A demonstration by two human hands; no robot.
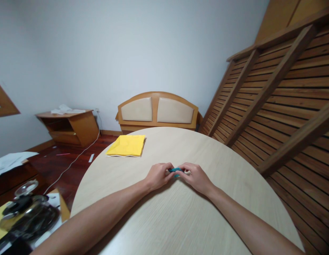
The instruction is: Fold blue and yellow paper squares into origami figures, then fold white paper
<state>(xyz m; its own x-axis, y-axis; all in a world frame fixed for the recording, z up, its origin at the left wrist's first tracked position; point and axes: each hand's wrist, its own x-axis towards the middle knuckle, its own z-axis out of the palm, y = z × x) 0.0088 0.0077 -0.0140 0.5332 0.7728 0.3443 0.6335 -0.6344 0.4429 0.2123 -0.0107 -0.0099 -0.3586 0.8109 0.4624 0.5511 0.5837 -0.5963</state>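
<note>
Both my hands rest together on the round pale wooden table (180, 219), near its middle. My left hand (158, 175) and my right hand (196, 177) pinch a small teal object (176, 170) between their fingertips. Most of that object is hidden by the fingers, so I cannot tell what it is. A yellow padded envelope (126, 145) lies flat on the table's far left part, well beyond my left hand.
A slatted wooden frame (281, 106) leans along the right side. A padded headboard (157, 111) stands against the far wall, and a low wooden cabinet (70, 126) sits at the left. Glass lids and dark cookware (26, 209) lie low left on the floor area.
</note>
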